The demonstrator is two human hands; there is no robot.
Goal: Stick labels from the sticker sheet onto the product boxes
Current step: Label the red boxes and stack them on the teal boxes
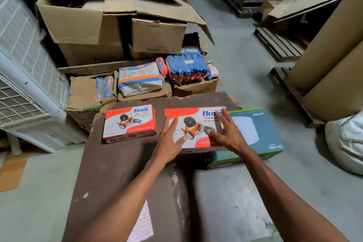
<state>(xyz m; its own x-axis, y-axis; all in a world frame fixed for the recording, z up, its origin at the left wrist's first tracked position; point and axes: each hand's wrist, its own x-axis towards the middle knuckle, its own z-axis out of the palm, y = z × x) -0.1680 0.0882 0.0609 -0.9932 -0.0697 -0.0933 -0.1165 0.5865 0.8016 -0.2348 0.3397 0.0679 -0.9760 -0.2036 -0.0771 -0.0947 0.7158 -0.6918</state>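
Both hands, left (170,139) and right (225,133), rest with a wide, empty grip on the larger red-and-white cardboard tape-dispenser box (194,127); next likely peeling a label from the pink-gridded sticker sheet (142,224) nearer than that box.

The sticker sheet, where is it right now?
In the head view, the sticker sheet lies low on the brown board, just right of the left forearm and nearer the person than both Ikon boxes; neither hand touches it.

Bare forearms, no sleeves visible
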